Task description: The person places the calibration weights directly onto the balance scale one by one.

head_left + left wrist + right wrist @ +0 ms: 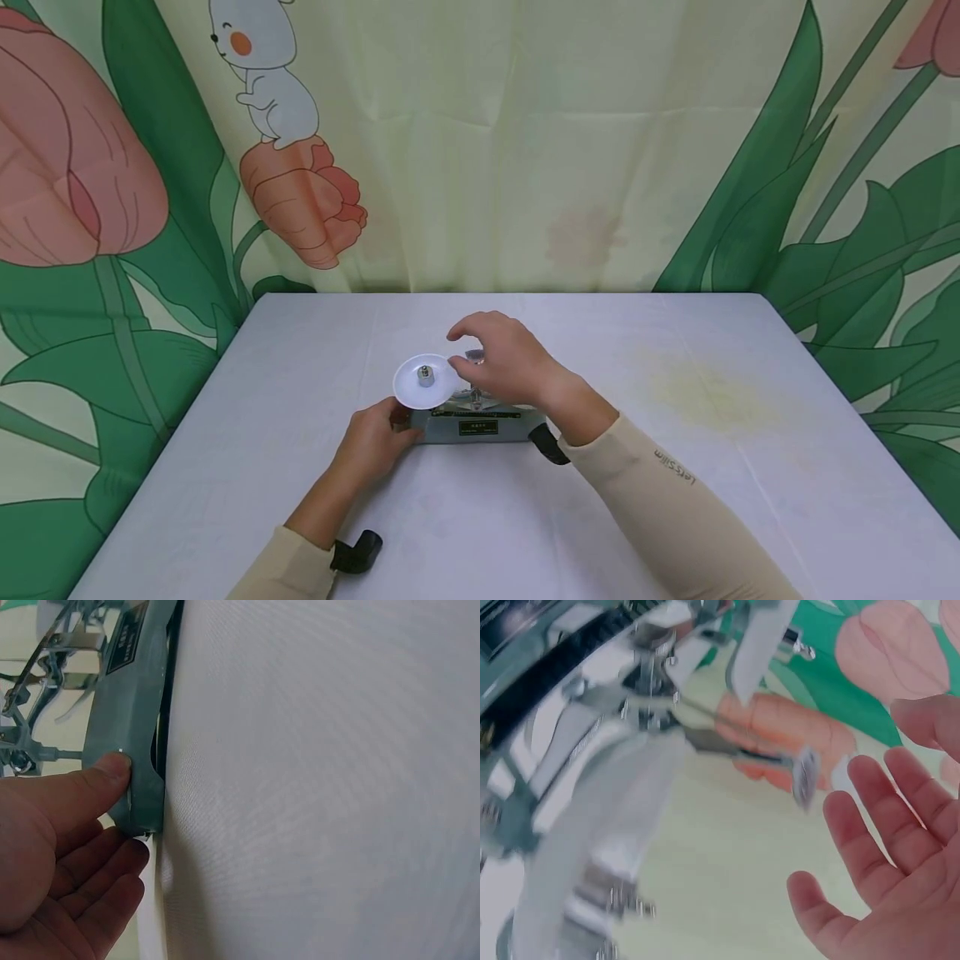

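Note:
A balance scale with a grey-blue base (441,430) stands on the table. On its left white pan (407,392) sits a small metal weight (425,376). My left hand (372,440) holds the left end of the base, its thumb (112,766) on the front face and the other fingers around the end. Above the scale's middle and right side hovers my right hand (510,360), fingers loosely curved and apart, nothing between them. It hides the right pan in the head view; the right wrist view shows that white pan (611,806), blurred, with metal weights (619,892) on it.
The scale rests on a white-covered table (675,500), near its middle. Behind the table's far edge hangs a curtain (480,167) printed with tulips, leaves and a rabbit on a carrot. A black wrist mount (357,552) sits on the left sleeve.

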Tool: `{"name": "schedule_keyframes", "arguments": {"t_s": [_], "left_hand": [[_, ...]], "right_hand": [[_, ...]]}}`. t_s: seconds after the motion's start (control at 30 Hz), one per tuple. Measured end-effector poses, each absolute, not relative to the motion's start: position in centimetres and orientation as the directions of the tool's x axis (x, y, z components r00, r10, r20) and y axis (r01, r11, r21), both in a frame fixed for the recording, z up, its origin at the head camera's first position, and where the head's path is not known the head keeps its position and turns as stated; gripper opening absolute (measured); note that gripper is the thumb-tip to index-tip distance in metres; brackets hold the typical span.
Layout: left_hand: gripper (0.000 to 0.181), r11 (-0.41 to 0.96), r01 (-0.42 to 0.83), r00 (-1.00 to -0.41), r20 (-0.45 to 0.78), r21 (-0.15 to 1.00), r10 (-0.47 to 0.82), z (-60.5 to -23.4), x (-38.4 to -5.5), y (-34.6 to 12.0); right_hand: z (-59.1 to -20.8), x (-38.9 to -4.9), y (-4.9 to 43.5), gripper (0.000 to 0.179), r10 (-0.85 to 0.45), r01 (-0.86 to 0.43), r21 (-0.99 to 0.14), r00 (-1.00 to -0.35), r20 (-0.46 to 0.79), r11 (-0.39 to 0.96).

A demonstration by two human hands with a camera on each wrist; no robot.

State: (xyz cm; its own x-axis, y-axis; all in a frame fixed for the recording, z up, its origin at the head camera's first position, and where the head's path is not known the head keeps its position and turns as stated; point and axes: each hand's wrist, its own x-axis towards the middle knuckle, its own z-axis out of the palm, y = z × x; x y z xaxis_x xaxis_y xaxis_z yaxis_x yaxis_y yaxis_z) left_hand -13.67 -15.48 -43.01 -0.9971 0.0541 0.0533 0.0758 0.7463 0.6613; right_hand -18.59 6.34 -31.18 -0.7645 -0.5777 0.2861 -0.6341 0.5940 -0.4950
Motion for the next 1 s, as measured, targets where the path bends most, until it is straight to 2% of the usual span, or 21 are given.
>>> {"name": "schedule_keyframes", "arguments": {"t_s": [0.33, 0.6, 1.0], "left_hand": [[0.046, 0.745, 0.043, -0.999, 0.024, 0.665, 0.036, -43.1, -13.7, -15.5], [0.046, 0.734, 0.038, -0.999, 0.019, 0.678, 0.034, -43.1, -13.7, -15.7], [0.045, 0.734, 0.050, -0.999, 0.036, 0.678, 0.035, -43.2, -13.8, -15.8]], "right_hand": [[-30.9, -17.5, 9.6, 0.028, -0.541, -0.637, -0.482, -0.769, 0.341, 0.602], [-31.6, -16.9, 12.3, 0.038, -0.486, -0.574, -0.536, -0.816, 0.313, 0.619], [-33.5, -16.3, 15.4, 0.042, -0.422, -0.514, -0.538, -0.857, 0.294, 0.669]]}}
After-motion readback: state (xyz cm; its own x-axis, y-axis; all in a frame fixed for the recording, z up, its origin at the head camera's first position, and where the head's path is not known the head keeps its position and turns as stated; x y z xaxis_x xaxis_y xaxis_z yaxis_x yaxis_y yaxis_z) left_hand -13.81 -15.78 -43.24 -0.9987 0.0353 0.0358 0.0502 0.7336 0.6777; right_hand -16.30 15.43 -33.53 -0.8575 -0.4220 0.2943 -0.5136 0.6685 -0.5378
